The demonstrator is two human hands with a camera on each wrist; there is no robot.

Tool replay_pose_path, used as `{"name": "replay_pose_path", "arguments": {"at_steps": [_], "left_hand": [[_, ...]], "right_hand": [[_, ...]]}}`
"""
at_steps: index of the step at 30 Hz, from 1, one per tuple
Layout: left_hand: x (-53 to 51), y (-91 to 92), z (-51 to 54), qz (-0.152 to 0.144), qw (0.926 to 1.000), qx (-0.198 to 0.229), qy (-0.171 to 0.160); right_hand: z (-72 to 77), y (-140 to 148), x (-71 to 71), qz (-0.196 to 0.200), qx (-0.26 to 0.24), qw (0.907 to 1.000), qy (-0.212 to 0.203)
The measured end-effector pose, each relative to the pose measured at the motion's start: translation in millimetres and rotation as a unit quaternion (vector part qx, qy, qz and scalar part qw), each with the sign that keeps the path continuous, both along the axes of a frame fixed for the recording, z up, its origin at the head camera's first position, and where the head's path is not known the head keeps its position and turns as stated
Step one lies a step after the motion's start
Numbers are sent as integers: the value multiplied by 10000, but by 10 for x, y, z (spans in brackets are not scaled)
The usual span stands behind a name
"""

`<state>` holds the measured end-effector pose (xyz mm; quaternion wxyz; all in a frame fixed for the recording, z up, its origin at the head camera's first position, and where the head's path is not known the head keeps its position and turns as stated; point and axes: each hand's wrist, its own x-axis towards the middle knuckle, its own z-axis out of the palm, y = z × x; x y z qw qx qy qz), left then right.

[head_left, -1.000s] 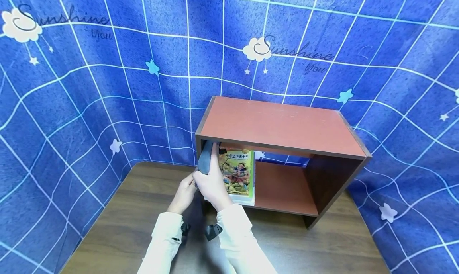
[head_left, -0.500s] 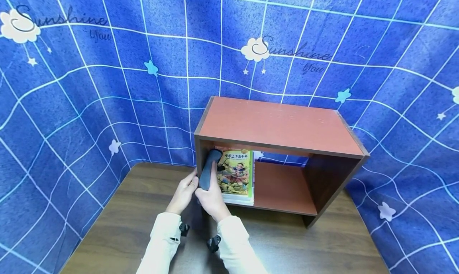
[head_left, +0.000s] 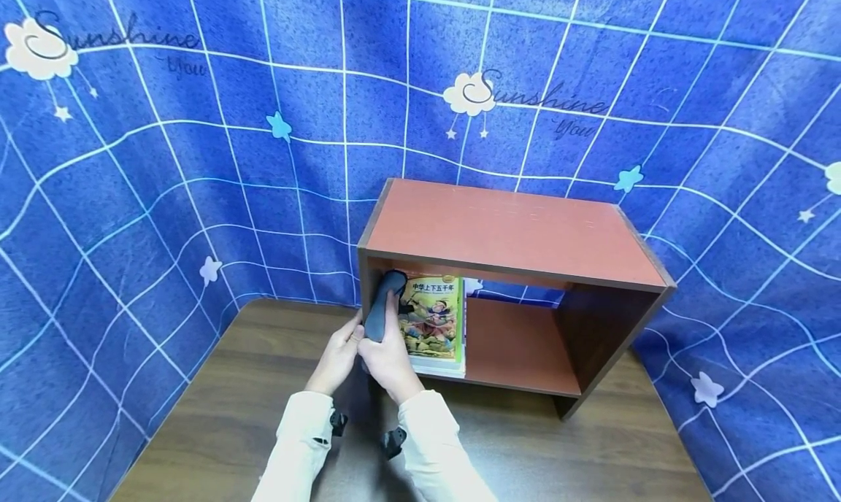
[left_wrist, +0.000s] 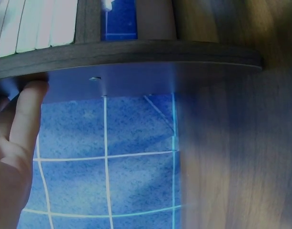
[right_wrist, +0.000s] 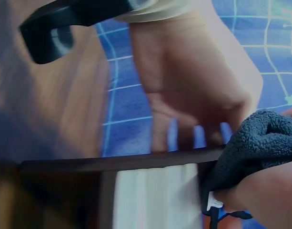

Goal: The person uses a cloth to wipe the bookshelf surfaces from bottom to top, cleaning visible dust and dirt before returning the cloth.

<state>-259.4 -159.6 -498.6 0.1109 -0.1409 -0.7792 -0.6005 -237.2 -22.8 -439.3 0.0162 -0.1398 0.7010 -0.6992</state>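
My right hand grips a folded dark grey-blue towel against the inner left wall of a small shelf. Fuzzy pile shows on the towel in the right wrist view, along with a white tag. Outside that same wall, my left hand rests against the panel with fairly straight fingers; in the left wrist view a finger of the left hand touches the panel's outer face. Just right of the towel stand several books, the front one with a colourful illustrated cover. The towel's underside is hidden.
The shelf has a reddish top and dark side panels; its right half shows a bare reddish bottom board. It stands on a wood-grain table. A blue curtain with white lines hangs behind and at both sides.
The right hand and towel came down from near the top of the shelf's left wall to lower on it, showing more of the wall. Over the last half second little has moved.
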Motion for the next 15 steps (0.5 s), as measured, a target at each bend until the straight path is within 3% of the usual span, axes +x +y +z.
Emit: {"name": "replay_pose_path", "arguments": {"at_steps": [4,12,15], "left_hand": [[11,26,15,6,9999,118,-110],[30,33,-19,-65,9999,105,-6],[26,30,-32,-90,9999,23,38]], "right_hand": [[219,0,11,7,-30,9998,186],[753,24,59,-63,215,9979,608],[877,35,89,-102,218,9977,631]]}}
